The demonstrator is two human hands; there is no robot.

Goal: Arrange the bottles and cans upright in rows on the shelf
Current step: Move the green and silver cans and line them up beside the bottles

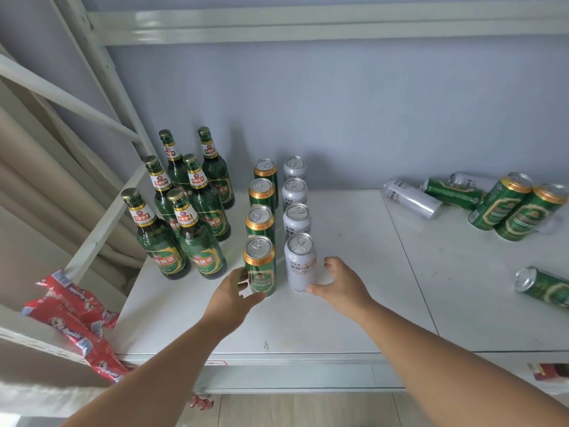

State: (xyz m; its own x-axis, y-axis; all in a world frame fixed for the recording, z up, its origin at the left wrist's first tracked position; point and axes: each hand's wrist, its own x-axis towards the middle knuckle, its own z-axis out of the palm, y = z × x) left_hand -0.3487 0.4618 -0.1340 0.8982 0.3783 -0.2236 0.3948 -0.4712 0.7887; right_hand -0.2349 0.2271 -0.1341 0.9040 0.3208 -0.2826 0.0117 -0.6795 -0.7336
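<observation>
On the white shelf, several green glass bottles stand upright in two rows at the left. Beside them run a row of upright green cans and a row of upright white cans. My left hand wraps the lower left side of the front green can. Just right of the front white can, my right hand is spread, thumb tip near the can's base and fingers clear of it. Several cans lie on their sides at the far right, plus one green can nearer.
Red snack packets hang over a lower board at the left. A white slanted frame post borders the bottles. A rail of the shelf above runs overhead. A seam divides the shelf boards.
</observation>
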